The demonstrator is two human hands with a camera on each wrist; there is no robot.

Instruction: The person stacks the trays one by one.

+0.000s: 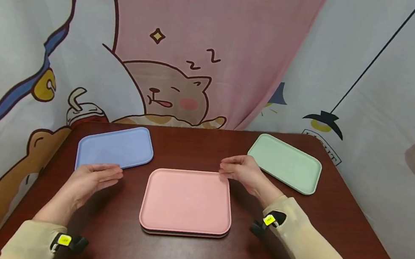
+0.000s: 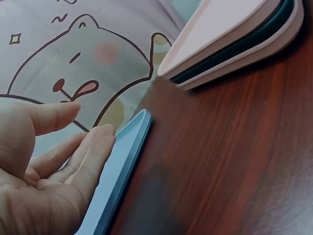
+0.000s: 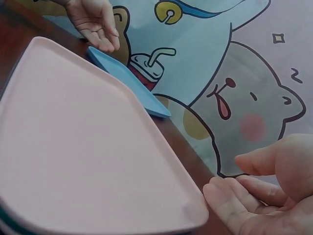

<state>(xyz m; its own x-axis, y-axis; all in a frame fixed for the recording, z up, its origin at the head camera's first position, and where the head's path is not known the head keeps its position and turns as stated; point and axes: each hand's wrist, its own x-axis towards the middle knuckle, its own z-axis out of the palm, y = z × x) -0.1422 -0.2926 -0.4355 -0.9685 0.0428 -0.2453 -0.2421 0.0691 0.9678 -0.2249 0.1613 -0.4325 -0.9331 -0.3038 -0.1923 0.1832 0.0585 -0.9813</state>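
Note:
A pink tray point(image 1: 187, 202) lies on top of a stack at the middle of the table; in the left wrist view a dark green layer shows between pink ones point(image 2: 234, 44). My left hand point(image 1: 90, 182), fingers extended and holding nothing, hovers by the near edge of the blue tray point(image 1: 115, 146). My right hand point(image 1: 245, 172) is at the far right corner of the pink tray, its fingers relaxed and nearly straight; whether they touch the rim I cannot tell. Beyond that hand, at the back right, lies a green tray point(image 1: 286, 163).
The dark brown table point(image 1: 177, 258) ends at a cartoon-printed curtain point(image 1: 219, 28) behind it, with more printed cloth at both sides. The blue tray lies at the back left, turned at a slant. Both wrists wear dark straps with yellow tags.

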